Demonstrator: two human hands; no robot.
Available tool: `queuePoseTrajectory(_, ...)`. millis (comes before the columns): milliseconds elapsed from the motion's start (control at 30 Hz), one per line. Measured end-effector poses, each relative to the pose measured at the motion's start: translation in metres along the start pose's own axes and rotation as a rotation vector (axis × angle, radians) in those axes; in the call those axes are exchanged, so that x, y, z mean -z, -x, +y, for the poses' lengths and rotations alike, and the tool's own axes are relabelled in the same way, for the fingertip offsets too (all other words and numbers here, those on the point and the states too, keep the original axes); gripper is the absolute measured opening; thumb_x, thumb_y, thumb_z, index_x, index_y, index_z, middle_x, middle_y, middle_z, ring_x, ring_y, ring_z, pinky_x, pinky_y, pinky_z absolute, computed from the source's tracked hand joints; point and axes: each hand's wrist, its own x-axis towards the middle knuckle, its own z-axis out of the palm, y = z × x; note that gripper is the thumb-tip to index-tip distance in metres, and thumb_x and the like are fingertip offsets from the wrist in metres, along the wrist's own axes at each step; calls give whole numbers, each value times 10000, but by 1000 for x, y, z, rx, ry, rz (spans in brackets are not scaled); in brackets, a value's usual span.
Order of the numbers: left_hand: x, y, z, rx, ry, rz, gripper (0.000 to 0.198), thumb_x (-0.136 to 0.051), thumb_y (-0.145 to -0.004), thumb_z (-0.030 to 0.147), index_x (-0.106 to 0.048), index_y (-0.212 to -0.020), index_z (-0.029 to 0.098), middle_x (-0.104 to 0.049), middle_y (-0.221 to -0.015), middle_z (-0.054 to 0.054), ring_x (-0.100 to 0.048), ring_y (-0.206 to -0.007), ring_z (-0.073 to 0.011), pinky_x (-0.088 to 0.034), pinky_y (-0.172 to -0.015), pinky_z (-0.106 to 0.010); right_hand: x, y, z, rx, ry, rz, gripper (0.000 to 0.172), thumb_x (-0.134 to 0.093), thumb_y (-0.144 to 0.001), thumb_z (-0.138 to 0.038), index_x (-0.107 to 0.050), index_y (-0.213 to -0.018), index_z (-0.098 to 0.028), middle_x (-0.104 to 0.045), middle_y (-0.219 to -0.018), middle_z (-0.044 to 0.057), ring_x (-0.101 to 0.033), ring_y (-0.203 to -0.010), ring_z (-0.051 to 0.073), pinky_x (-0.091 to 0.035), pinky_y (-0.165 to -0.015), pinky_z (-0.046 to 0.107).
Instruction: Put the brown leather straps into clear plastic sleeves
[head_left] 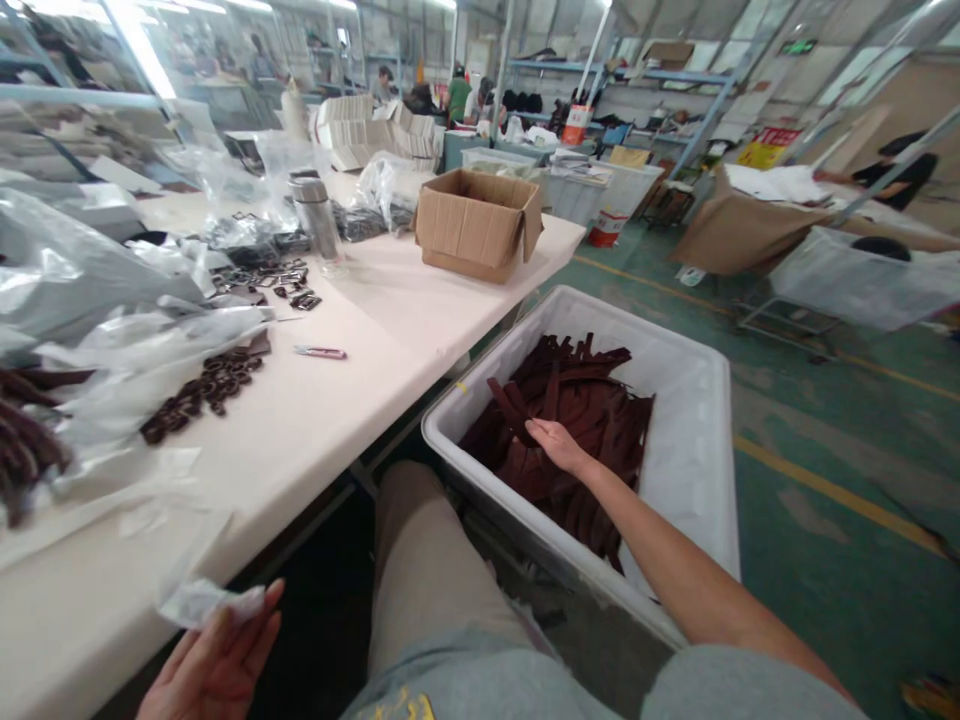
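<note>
My right hand (553, 442) reaches into a white plastic bin (690, 400) and is closed on a dark brown strap (510, 408). More dark brown straps (585, 460) lie heaped in the bin beneath it. Low at the left, beside the table's front edge, my left hand (217, 660) pinches a crumpled, whitish translucent piece of plastic (210, 603) between thumb and fingers. On the table (360, 400) are small dark brown loops (206, 395), metal buckles (300, 297) and a pair of thread snips (321, 352).
An open cardboard box (472, 230) and a clear bottle (315, 215) stand on the table. Plastic bags (90, 270) cover its left side, with brown straps (26, 430) at the edge. A person (900, 170) works at another table on the far right.
</note>
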Motion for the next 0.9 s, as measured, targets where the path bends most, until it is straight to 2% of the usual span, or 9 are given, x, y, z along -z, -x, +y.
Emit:
queuePoseTrajectory(67,-12,6,2,-28,30,-38,209,-799,-693,396,-712,-763,219,-779,-832,8,-728,-927,-204,-620,-762,-256,3,8,-11,13,-82,26,704,-128,-1035,-542,-696,-936,-137,-730,-883,125,-675,-814,209,-520,-745,310)
queuePoseTrajectory(133,-21,13,3,-55,82,-27,100,-724,-788,321,-700,-751,231,-770,-771,48,-732,-847,-161,-615,-765,-229,6,14,-28,19,-134,57,716,-135,-1016,-589,-691,-931,-146,-720,-863,142,-666,-773,213,-511,-702,316)
queuePoseTrajectory(233,-33,26,6,-83,222,-2,186,-610,-883,184,-659,-706,215,-736,-666,80,-714,-681,-118,-609,-713,-202,9,25,-69,52,-208,57,602,-255,-990,-617,-667,-868,-196,-669,-718,93,-611,-650,203,-479,-640,327)
queuePoseTrajectory(300,-41,35,10,-105,325,-13,188,-592,-912,159,-648,-734,182,-731,-661,58,-709,-641,-111,-603,-701,-207,6,36,-107,110,-251,-51,478,-382,-964,-594,-624,-766,-232,-600,-604,35,-545,-553,184,-430,-570,318)
queuePoseTrajectory(400,-47,38,13,-75,412,-28,138,-680,-882,216,-633,-763,161,-721,-663,23,-722,-643,-130,-604,-696,-244,-5,58,-165,300,-144,-251,425,-451,-950,-528,-563,-651,-247,-540,-542,12,-491,-516,172,-361,-543,318)
queuePoseTrajectory(533,-41,36,9,-59,477,-100,153,-759,-825,265,-642,-825,167,-741,-759,4,-742,-725,-150,-600,-747,-263,-33,82,-219,521,-60,-365,420,-442,-946,-487,-509,-608,-246,-527,-563,20,-466,-527,166,-306,-548,325)
queuePoseTrajectory(667,-33,39,4,-38,522,-146,136,-745,-837,251,-643,-844,162,-745,-782,-7,-740,-749,-154,-600,-743,-259,-60,85,-240,592,-31,-402,422,-394,-969,-463,-481,-623,-238,-521,-575,12,-476,-537,158,-291,-558,315)
queuePoseTrajectory(800,-31,41,7,-35,510,-177,153,-755,-829,261,-637,-838,164,-739,-774,2,-734,-754,-149,-592,-735,-251,-74,83,-243,593,-21,-409,413,-407,-977,-443,-488,-634,-228,-528,-589,5,-460,-537,148,-274,-554,298)
queuePoseTrajectory(900,-32,41,3,-50,480,-215,230,-824,-755,281,-636,-812,161,-732,-755,6,-728,-750,-150,-587,-741,-251,-83,83,-245,596,-26,-390,404,-415,-977,-425,-504,-640,-222,-536,-595,3,-457,-540,144,-276,-557,291)
